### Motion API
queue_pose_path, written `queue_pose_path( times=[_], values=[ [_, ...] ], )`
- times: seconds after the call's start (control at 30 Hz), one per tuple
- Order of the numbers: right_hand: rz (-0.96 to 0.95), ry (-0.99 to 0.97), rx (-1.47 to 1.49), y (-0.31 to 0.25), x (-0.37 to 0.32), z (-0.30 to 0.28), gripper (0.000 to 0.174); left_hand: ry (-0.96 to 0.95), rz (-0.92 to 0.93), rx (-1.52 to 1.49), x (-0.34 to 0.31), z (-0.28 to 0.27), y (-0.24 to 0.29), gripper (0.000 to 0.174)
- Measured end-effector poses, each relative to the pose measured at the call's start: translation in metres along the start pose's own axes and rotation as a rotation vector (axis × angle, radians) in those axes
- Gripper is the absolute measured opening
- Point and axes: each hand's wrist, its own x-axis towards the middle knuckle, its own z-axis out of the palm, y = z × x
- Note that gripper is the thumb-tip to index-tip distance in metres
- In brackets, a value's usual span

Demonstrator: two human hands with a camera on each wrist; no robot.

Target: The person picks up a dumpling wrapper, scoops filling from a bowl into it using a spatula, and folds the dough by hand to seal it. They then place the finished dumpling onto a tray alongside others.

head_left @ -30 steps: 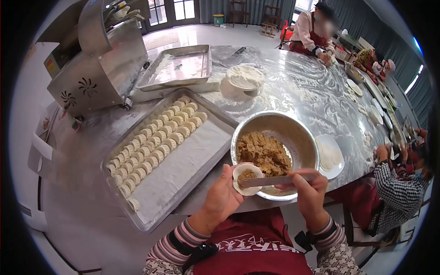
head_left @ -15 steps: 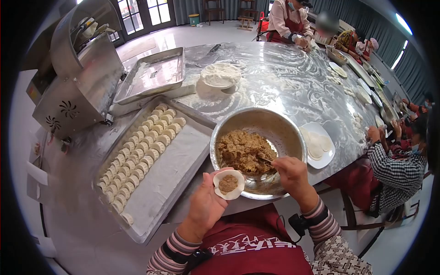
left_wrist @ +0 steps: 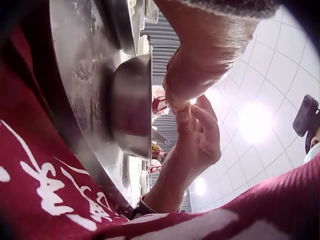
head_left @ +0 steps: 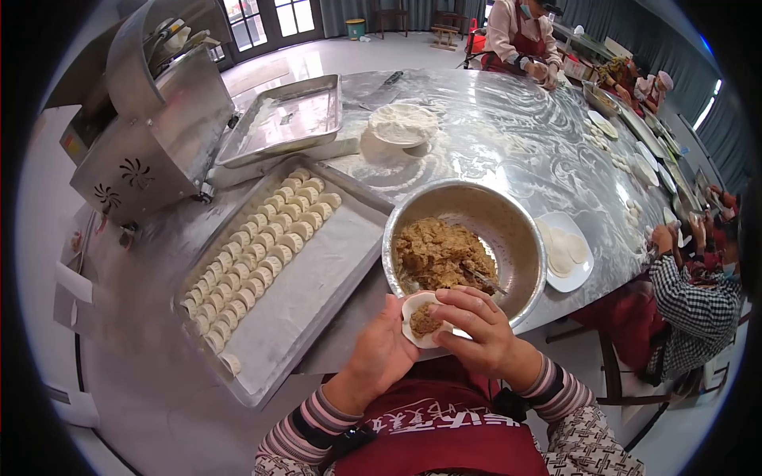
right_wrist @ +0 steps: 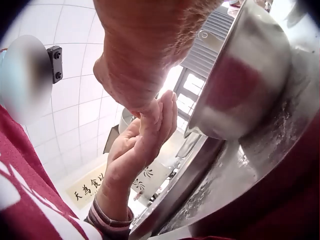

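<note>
A round dumpling wrapper [head_left: 410, 305] with a mound of brown filling [head_left: 425, 320] at its centre lies in my left hand [head_left: 379, 349], held at the near rim of the bowl. From the right, my right hand [head_left: 486, 337] pinches the wrapper's edge with thumb and fingers. Both wrist views show the hands meeting, the wrapper mostly hidden by them. Just beyond is a steel bowl [head_left: 516, 214] of brown filling, and a metal spreader [head_left: 486, 281] stands in it, handle toward the right.
Left of the bowl, a lined tray [head_left: 317, 293] bears rows of folded dumplings [head_left: 262, 246]. At right, a white plate [head_left: 581, 274] carries wrappers. Farther back are a flour bowl [head_left: 403, 124], a shallow metal tray [head_left: 278, 127] and a steel machine [head_left: 151, 151]. People work around the table.
My right hand first pressed filling onto the wrapper with the spreader, then moved to the bowl. It has let go of the spreader there and come left to the wrapper's edge.
</note>
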Motion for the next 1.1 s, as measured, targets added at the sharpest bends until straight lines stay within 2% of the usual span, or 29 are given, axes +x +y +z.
queue_pose_path(
  times=[0.03, 0.1, 0.13, 0.2, 0.23, 0.27, 0.33, 0.37, 0.4, 0.47, 0.5, 0.6, 0.63, 0.7, 0.73, 0.8, 0.83, 0.9, 1.03, 1.1],
  values=[
    [-0.004, 0.001, 0.004, 0.000, 0.003, 0.003, 0.016, 0.003, 0.005, 0.001, -0.002, -0.001, -0.001, 0.055],
    [0.070, 0.091, 0.124, 0.000, 0.009, 0.009, 0.014, -0.048, 0.085, 0.265, -0.005, -0.002, -0.005, 0.051],
    [0.069, 0.092, 0.127, 0.001, 0.011, 0.012, 0.014, -0.046, 0.087, 0.266, -0.007, 0.000, -0.007, 0.051],
    [0.170, 0.160, 0.202, 0.002, 0.013, 0.018, 0.018, 0.028, 0.174, 0.814, -0.012, 0.005, -0.011, 0.044],
    [0.195, 0.156, 0.194, 0.003, 0.014, 0.020, 0.022, 0.050, 0.178, 0.886, -0.012, 0.002, -0.011, 0.047],
    [0.196, 0.158, 0.194, 0.002, 0.014, 0.021, 0.022, 0.049, 0.177, 0.887, -0.012, 0.001, -0.013, 0.047],
    [0.422, 0.358, 0.317, -0.004, 0.016, 0.020, 0.028, 0.129, 0.240, 0.719, -0.014, 0.000, -0.014, 0.044],
    [0.530, 0.379, 0.380, -0.008, 0.013, 0.018, 0.031, 0.132, 0.247, 0.720, -0.014, -0.001, -0.011, 0.044],
    [0.526, 0.377, 0.384, -0.011, 0.008, 0.018, 0.031, 0.141, 0.298, 0.743, -0.015, -0.001, -0.010, 0.046],
    [0.990, 0.225, 1.060, -0.014, 0.001, 0.018, 0.028, 0.150, 0.354, 0.765, -0.015, 0.000, -0.008, 0.048],
    [1.030, 0.141, 1.255, -0.013, 0.001, 0.017, 0.024, 0.146, 0.372, 0.744, -0.014, 0.002, -0.009, 0.049],
    [1.130, 0.031, 1.312, -0.008, -0.002, 0.015, 0.024, 0.157, 0.368, 0.786, -0.013, 0.000, -0.013, 0.049],
    [1.132, 0.032, 1.311, -0.009, -0.003, 0.017, 0.024, 0.177, 0.354, 0.854, -0.013, -0.002, -0.014, 0.048],
    [0.846, 0.117, 0.826, -0.011, -0.004, 0.024, 0.028, 0.179, 0.342, 0.869, -0.013, -0.006, -0.017, 0.046],
    [0.846, 0.117, 0.828, -0.010, -0.004, 0.024, 0.028, 0.181, 0.332, 0.885, -0.013, -0.006, -0.017, 0.044],
    [0.464, 0.109, 0.414, -0.007, -0.002, 0.023, 0.030, 0.202, 0.343, 0.949, -0.014, -0.005, -0.016, 0.042],
    [0.466, 0.110, 0.414, -0.009, -0.002, 0.023, 0.030, 0.222, 0.354, 1.013, -0.015, -0.004, -0.016, 0.039],
    [0.641, 0.182, 0.492, -0.013, 0.000, 0.021, 0.032, 0.233, 0.399, 1.022, -0.014, 0.001, -0.016, 0.037],
    [0.662, 0.140, 0.548, -0.008, -0.010, 0.025, 0.029, 0.276, 0.449, 1.017, -0.013, -0.006, -0.022, 0.033],
    [0.554, 0.129, 0.419, -0.013, -0.003, 0.018, 0.026, 0.276, 0.469, 1.029, -0.011, -0.011, -0.025, 0.032]
  ],
)
